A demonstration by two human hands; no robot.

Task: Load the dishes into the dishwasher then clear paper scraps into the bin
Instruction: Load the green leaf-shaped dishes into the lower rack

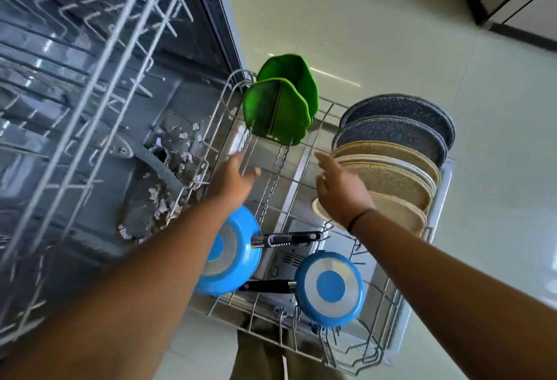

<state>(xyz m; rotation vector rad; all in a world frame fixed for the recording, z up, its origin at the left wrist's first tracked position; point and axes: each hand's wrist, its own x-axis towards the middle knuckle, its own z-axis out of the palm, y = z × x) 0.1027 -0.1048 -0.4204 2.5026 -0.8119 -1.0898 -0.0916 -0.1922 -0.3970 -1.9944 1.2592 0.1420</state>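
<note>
While both my left hand (238, 176) and right hand (339, 189) hover spread and empty over the lower rack (304, 168), I judge loading done: plates (391, 168) at three o'clock, green dishes (280, 108) at twelve, blue pans (330, 287) at six, paper scraps (168, 186) at nine.

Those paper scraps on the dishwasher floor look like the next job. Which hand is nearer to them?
Probably the left hand. It hovers open just beside the paper scraps, whereas the right hand is over by the row of plates, farther from them.
</note>
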